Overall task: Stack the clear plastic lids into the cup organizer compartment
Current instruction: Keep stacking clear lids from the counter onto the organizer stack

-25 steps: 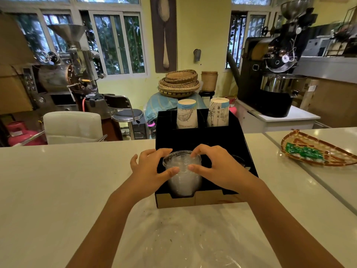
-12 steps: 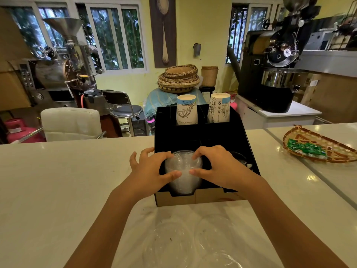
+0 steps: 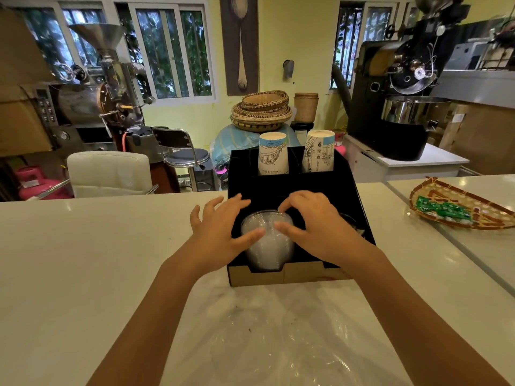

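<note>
A stack of clear plastic lids [image 3: 268,247] stands in the front left compartment of the black cup organizer [image 3: 289,190] on the white counter. My right hand [image 3: 316,227] is curled over the stack, thumb on its front and fingertips on its top rim. My left hand [image 3: 220,227] rests against the stack's left side with only the thumb touching it and the fingers spread above the organizer's edge. Several loose clear lids [image 3: 245,341] lie on the counter close to me, hard to make out against the surface.
Two upside-down paper cup stacks [image 3: 273,154] [image 3: 319,153] fill the organizer's rear compartments. A woven tray with green packets [image 3: 459,208] sits at the right on the counter [image 3: 83,260]. Beyond the counter are a white chair, a stool and roasting machines.
My left fingers have lifted off the stack and spread, leaving only the thumb on it. The right hand stays on the lids, which sit slightly lower in the compartment.
</note>
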